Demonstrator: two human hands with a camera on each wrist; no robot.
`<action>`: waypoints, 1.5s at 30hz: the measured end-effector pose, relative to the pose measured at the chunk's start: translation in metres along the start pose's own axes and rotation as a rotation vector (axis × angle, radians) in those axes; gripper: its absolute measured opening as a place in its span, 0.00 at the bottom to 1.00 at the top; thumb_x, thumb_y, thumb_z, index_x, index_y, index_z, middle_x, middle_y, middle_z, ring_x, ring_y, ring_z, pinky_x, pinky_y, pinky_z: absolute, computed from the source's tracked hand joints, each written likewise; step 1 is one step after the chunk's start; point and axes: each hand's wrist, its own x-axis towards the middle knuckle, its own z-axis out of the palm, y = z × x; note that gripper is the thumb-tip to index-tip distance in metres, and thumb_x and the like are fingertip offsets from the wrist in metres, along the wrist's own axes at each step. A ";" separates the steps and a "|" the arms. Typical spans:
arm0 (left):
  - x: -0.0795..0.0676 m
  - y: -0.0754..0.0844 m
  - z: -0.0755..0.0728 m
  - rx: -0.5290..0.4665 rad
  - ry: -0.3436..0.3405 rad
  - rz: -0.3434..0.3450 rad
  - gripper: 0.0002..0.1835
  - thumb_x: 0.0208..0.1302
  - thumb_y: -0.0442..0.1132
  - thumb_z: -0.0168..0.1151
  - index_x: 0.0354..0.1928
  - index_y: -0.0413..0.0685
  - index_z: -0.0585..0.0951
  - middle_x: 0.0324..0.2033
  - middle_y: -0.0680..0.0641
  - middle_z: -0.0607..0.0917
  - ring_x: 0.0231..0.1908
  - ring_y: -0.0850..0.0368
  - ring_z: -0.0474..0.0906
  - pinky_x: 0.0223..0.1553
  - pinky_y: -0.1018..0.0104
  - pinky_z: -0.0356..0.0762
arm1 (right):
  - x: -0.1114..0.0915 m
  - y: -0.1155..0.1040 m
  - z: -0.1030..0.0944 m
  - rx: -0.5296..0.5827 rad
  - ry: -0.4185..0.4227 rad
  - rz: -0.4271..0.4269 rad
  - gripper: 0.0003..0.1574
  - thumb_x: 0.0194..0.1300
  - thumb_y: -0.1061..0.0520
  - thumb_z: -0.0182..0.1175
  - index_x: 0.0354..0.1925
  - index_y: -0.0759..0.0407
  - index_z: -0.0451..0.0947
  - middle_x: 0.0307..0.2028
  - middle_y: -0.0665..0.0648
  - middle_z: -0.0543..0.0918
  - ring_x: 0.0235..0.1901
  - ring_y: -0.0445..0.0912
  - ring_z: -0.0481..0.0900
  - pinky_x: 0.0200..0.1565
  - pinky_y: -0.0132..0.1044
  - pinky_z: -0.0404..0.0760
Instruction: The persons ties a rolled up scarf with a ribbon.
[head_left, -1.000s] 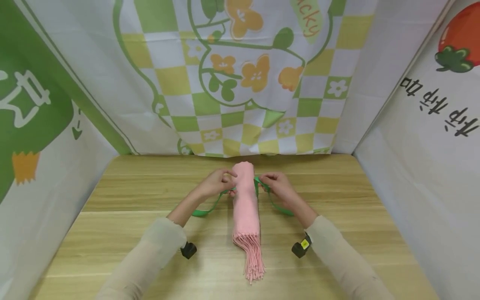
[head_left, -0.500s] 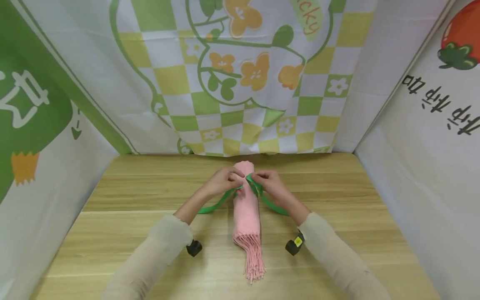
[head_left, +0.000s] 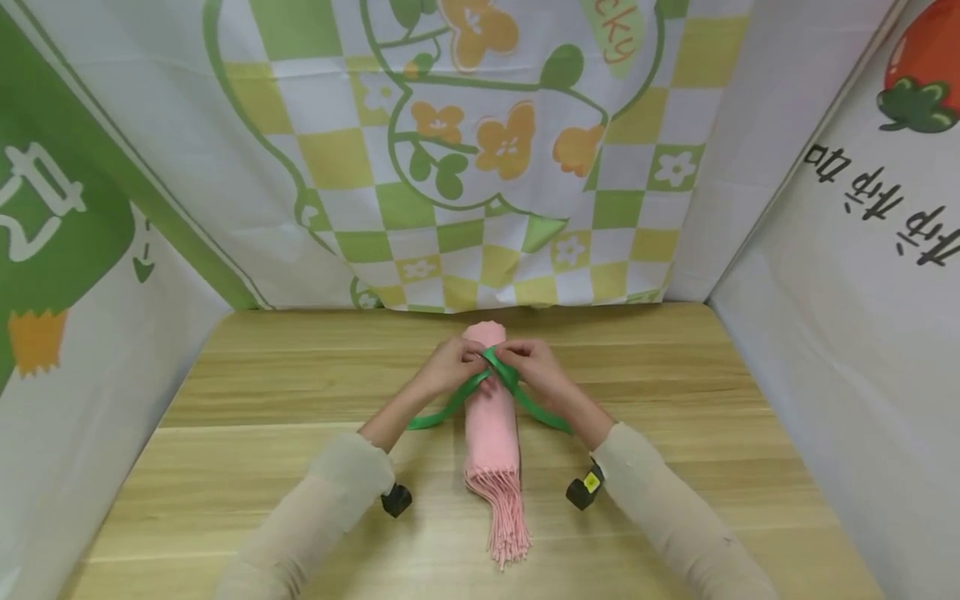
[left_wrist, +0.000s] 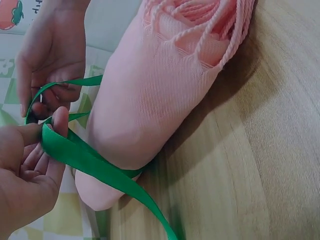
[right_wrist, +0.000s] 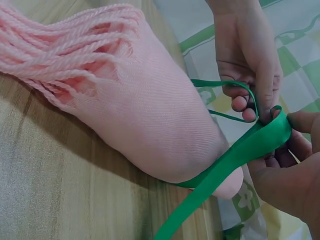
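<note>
A rolled pink scarf (head_left: 491,433) lies lengthwise on the table, its fringe (head_left: 506,521) toward the person. Green ribbon (right_wrist: 235,157) passes round the roll near its far end, and its two sides meet above it. Between thumb and fingers, my left hand (head_left: 450,367) pinches the ribbon over the roll's left side. My right hand (head_left: 540,371) pinches a folded-over loop of it, close beside the left fingertips. In the left wrist view, the ribbon's tail (left_wrist: 145,197) hangs down from the left hand. The underside of the roll is hidden.
A light wooden table (head_left: 247,467) carries the scarf. Behind it hangs a green and yellow checked cloth (head_left: 495,258), and printed white sheets stand at both sides. Black wrist cameras (head_left: 396,500) sit below the beige sleeves (head_left: 315,500).
Both hands have come inward from either side of the roll until they nearly meet above it. The ribbon's two sides have been brought together over the scarf.
</note>
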 end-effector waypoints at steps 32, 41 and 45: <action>-0.004 -0.001 0.003 -0.148 0.093 -0.018 0.11 0.73 0.34 0.56 0.42 0.41 0.88 0.16 0.52 0.74 0.19 0.63 0.66 0.26 0.74 0.64 | -0.010 0.012 0.023 0.342 -0.035 0.358 0.22 0.70 0.65 0.50 0.18 0.54 0.74 0.13 0.44 0.66 0.14 0.35 0.56 0.19 0.24 0.53; -0.007 0.003 0.005 -0.174 0.094 -0.024 0.11 0.73 0.36 0.57 0.43 0.41 0.89 0.27 0.48 0.86 0.27 0.64 0.75 0.30 0.74 0.74 | -0.012 0.009 0.016 0.336 -0.149 0.372 0.25 0.72 0.63 0.49 0.17 0.53 0.74 0.13 0.44 0.68 0.14 0.33 0.57 0.19 0.24 0.54; -0.007 -0.001 0.003 -0.241 0.070 -0.032 0.12 0.74 0.35 0.55 0.42 0.37 0.87 0.32 0.41 0.87 0.31 0.58 0.80 0.34 0.68 0.80 | -0.013 0.009 0.007 0.361 -0.201 0.356 0.24 0.75 0.61 0.48 0.21 0.53 0.76 0.15 0.44 0.69 0.16 0.35 0.60 0.21 0.24 0.57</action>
